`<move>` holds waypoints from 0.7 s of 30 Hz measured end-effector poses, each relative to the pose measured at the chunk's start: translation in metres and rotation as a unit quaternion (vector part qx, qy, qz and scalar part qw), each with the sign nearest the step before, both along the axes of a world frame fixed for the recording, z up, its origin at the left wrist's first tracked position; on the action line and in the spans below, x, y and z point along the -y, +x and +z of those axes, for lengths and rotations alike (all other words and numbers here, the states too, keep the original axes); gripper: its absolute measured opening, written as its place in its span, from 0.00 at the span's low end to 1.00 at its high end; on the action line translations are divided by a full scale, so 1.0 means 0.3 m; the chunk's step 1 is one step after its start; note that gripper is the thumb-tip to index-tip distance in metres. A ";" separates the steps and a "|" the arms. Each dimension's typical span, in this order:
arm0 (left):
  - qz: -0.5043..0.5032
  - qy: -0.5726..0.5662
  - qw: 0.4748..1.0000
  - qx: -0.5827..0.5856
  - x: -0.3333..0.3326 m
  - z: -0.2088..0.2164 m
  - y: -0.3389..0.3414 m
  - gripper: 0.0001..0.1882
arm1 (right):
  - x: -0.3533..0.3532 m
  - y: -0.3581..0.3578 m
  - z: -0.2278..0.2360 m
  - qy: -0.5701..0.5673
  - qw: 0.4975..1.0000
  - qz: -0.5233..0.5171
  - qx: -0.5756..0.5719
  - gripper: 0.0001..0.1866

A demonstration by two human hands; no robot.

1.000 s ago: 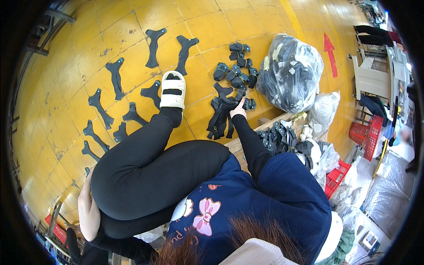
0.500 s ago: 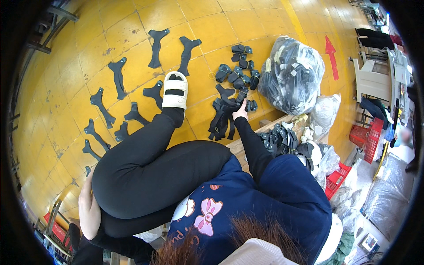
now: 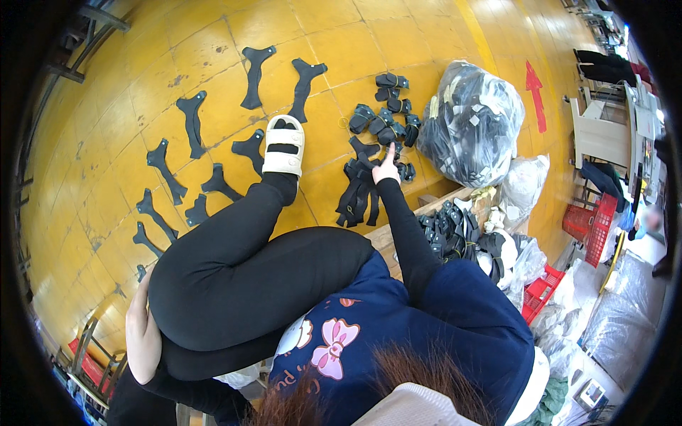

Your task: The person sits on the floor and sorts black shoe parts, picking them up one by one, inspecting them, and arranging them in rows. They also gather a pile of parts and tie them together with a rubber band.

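Observation:
My right hand [image 3: 387, 169] reaches over a pile of dark fabric strips [image 3: 357, 201] on the floor. Its index finger points out toward the rolled dark bundles [image 3: 386, 129] just beyond, and nothing shows in the hand. Whether the fingertip touches a bundle I cannot tell. My left hand [image 3: 144, 337] lies flat along my bent leg, in black leggings, holding no object. Several dark Y-shaped fabric pieces [image 3: 190, 124] are spread singly across the floor, left of and beyond my foot in a white sandal [image 3: 283, 150].
A large clear plastic bag of dark pieces [image 3: 470, 124] stands right of the bundles. Nearer, a wooden bench [image 3: 386, 241] carries more dark bundles [image 3: 449, 231]. Red crates [image 3: 542, 291], plastic-wrapped goods [image 3: 625, 312] and work tables [image 3: 604, 131] line the right side. A red arrow marks the yellow floor.
My right hand has shifted slightly left, its index finger now reaching nearer the rolled bundles. My left hand stays on the leg.

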State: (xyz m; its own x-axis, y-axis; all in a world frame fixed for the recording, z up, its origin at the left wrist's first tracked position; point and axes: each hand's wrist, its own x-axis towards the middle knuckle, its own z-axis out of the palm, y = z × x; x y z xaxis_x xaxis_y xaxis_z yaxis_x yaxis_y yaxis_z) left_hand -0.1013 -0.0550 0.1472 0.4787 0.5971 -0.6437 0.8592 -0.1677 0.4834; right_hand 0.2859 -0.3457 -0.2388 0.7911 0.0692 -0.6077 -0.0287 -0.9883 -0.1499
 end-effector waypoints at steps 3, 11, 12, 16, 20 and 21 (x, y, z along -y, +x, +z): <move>0.002 -0.005 1.000 0.004 0.000 0.004 0.008 0.24 | -0.071 0.035 0.003 -0.013 1.000 0.028 0.000 0.51; -0.003 0.020 1.000 -0.014 0.005 0.009 0.020 0.24 | -0.143 0.121 -0.028 0.000 0.999 0.047 0.009 0.51; 0.002 0.020 1.000 -0.013 0.004 0.004 0.018 0.24 | -0.140 0.134 -0.032 0.005 0.999 0.047 0.008 0.51; 0.014 0.017 1.000 -0.018 0.003 -0.003 0.005 0.23 | -0.153 0.155 -0.031 0.018 0.999 0.044 0.022 0.49; 0.006 0.016 1.000 -0.021 0.000 -0.007 0.014 0.22 | -0.146 0.203 -0.080 0.056 0.994 0.033 0.085 0.47; 0.003 0.007 1.000 -0.014 -0.009 -0.014 0.022 0.21 | -0.127 0.230 -0.110 0.064 0.991 0.030 0.116 0.46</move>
